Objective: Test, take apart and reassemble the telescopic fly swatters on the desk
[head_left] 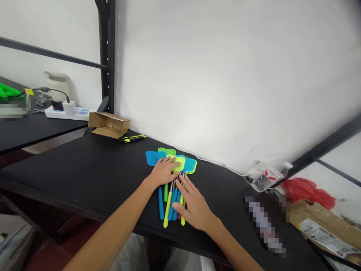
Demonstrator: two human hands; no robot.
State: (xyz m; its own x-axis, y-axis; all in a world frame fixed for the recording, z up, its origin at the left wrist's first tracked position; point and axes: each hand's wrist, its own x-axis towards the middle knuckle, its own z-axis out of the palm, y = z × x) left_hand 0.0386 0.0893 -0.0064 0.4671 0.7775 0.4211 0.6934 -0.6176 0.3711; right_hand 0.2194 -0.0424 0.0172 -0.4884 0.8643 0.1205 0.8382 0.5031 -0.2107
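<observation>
A bunch of several fly swatters with blue and yellow-green mesh heads and matching handles lies on the black table, heads toward the white wall. My left hand rests flat on the mesh heads, fingers spread. On the handles lies my right hand, fingers stretched out over the shafts. Neither hand grips anything; both press on the bunch from above.
A small open cardboard box and a black-and-yellow utility knife lie at the back left. A white power strip sits on the neighbouring table. A plastic water bottle, a red bag and a brown parcel are to the right.
</observation>
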